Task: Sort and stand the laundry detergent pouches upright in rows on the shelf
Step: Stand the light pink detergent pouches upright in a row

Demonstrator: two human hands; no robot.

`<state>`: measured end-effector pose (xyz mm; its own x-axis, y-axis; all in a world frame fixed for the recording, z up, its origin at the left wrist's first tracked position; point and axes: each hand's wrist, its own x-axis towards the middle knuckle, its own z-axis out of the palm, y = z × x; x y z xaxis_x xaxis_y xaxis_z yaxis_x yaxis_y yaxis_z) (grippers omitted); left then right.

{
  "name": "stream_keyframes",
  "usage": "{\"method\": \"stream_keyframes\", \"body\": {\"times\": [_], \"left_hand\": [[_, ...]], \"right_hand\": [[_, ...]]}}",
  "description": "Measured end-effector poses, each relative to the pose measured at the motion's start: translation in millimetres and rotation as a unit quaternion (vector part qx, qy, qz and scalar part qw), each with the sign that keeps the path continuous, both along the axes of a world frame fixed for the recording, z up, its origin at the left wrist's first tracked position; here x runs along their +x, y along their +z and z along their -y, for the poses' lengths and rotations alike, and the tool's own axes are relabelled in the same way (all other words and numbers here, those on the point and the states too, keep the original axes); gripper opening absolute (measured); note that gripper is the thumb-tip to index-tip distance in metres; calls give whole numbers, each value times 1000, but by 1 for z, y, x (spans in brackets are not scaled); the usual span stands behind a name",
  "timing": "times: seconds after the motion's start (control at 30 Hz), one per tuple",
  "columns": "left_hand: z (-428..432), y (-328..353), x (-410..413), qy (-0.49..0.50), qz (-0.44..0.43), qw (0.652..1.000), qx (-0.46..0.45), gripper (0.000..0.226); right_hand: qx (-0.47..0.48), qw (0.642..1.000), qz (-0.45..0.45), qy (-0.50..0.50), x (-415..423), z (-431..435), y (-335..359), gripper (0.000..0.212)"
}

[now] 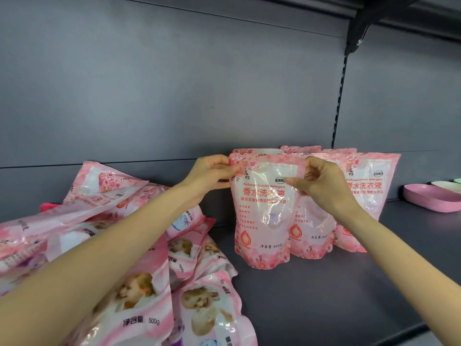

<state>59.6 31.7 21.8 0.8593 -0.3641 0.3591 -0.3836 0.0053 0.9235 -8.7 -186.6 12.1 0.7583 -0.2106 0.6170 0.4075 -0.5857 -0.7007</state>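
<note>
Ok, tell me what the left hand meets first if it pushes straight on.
The front pouch: the left hand pinches its top corner. Pushed on, it would probably shove it toward the back-row pouch; depth is unclear.

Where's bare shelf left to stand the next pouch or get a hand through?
Widest free patch: shelf deck in front of the upright row, right of the lying pile. A smaller one lies between the rightmost upright pouch and the pink dish. Crowded: the left side under the pile, and the narrow gap beside the held pouch.
</note>
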Motion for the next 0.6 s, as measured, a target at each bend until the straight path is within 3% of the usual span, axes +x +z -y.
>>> {"method": "stream_keyframes", "body": {"times": [0.17, 0.33, 0.43, 0.5, 0.6], "left_hand": [[-8, 0, -2, -24, -9, 999, 19, 14], [-26, 6, -13, 26, 28, 991, 130, 28], [-47, 6, -24, 70, 90, 963, 246, 36], [-61, 3, -36, 94, 123, 939, 308, 43], [-79, 2, -58, 144, 191, 883, 403, 52]], "right_hand": [[-20, 1000, 6, -8, -5, -2, 1, 21], [-124, 991, 3, -54, -18, -3, 0, 49], [-142, 989, -46, -3, -29, -6, -11, 67], [-182, 981, -65, -29, -36, -7, -19, 80], [-261, 959, -40, -99, -53, -19, -21, 82]]}}
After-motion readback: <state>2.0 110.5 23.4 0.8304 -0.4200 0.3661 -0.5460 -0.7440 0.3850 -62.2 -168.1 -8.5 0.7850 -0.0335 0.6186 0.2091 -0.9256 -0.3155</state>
